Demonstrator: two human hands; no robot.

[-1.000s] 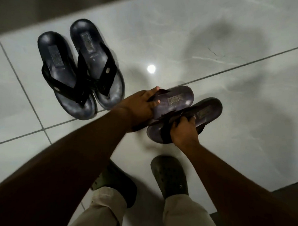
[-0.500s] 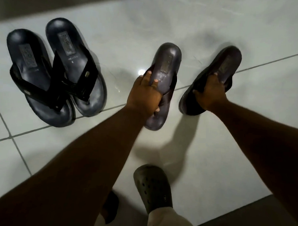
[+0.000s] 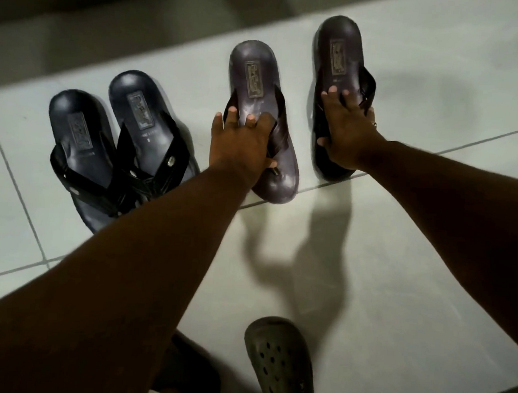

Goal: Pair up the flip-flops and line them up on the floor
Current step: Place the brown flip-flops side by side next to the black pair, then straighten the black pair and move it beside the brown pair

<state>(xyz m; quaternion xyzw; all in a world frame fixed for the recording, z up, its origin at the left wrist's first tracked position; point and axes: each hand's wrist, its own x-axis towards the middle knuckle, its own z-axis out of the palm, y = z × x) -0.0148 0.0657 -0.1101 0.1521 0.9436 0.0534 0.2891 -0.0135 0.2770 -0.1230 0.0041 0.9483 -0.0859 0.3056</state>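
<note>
Brown flip-flops [image 3: 256, 86] gripped, insole labels [image 3: 253, 78] unreadable

Bare white tile floor [image 3: 396, 276] open front and right; gap between two brown leather flip-flops [image 3: 337, 66]; black flip-flop pair [image 3: 129, 149] blocks left.

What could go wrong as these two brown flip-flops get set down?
1. The left hand and right hand hold the two brown flip-flops apart and unevenly, so the pair may land gapped or staggered.
2. The left one sits near the black pair, whose straps already overlap; it could bump them.
</note>
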